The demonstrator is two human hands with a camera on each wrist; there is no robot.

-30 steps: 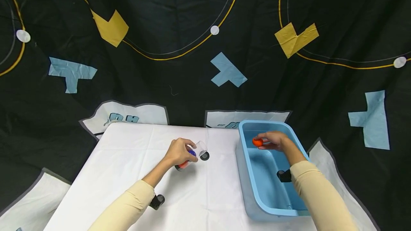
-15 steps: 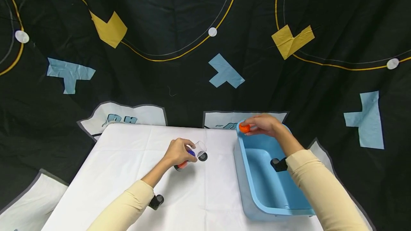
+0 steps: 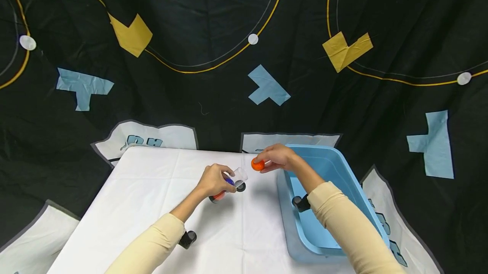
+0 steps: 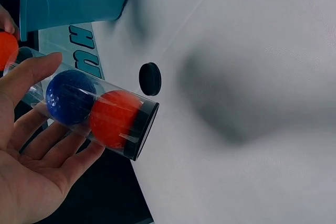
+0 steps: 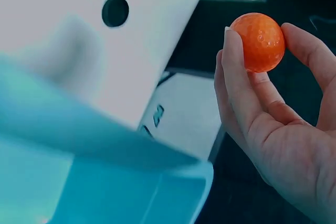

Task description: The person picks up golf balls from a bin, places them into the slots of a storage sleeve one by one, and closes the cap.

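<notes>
My left hand (image 3: 214,181) grips a clear plastic tube (image 4: 84,80), tilted with its open mouth toward the right hand. Inside the tube lie a blue golf ball (image 4: 71,97) and, against the black cap (image 4: 142,131) at the lower end, an orange-red ball (image 4: 114,119). My right hand (image 3: 278,157) pinches an orange golf ball (image 5: 258,42) between thumb and fingertips, a short way right of the tube's mouth and left of the bin. A loose black cap (image 3: 240,186) lies on the white cloth below the tube.
A light blue bin (image 3: 284,214) stands at the right side of the table, under the right forearm. White cloth (image 3: 152,206) covers the table. Behind it hangs a black curtain (image 3: 171,104) with tape marks.
My right hand has carried the orange ball out of the bin, over its left rim and toward the tube. The left hand and the tube stay almost still.
</notes>
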